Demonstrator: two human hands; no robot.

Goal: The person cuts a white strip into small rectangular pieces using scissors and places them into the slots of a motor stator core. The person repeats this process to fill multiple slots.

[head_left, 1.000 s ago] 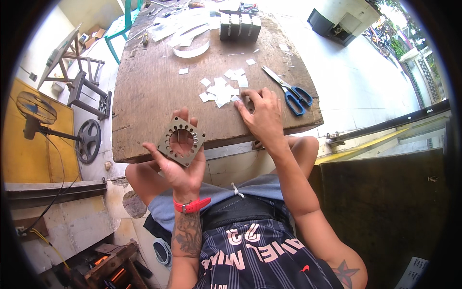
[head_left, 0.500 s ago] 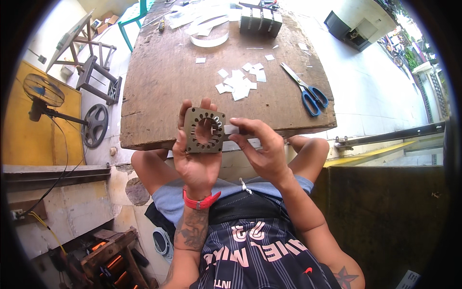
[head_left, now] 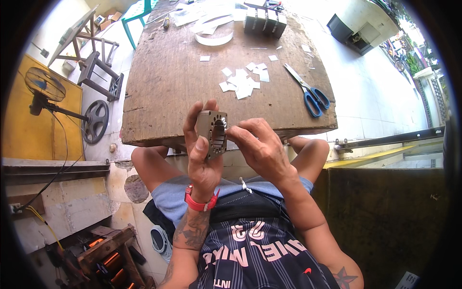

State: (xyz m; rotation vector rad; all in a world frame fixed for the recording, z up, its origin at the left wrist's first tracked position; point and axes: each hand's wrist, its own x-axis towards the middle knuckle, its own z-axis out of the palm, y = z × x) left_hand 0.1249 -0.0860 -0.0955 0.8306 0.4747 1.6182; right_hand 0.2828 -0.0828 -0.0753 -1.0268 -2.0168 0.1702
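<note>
My left hand grips a square, grey-brown motor stator core above the table's near edge, thumb on the near side and fingers behind. The core is tilted, its slotted round opening facing right. A few white liners show in slots near its upper right. My right hand pinches at the right rim of that opening; the small white paper slip in its fingertips is almost wholly hidden. Cut white paper pieces lie in a loose pile on the table beyond both hands.
Blue-handled scissors lie open on the wooden table, right of the pile. Farther back are a curled white strip and a row of dark blocks. A standing fan is at the left.
My left hand has turned the stator core from facing me to facing right. My right hand has brought the paper slip from beside the core to its opening.
</note>
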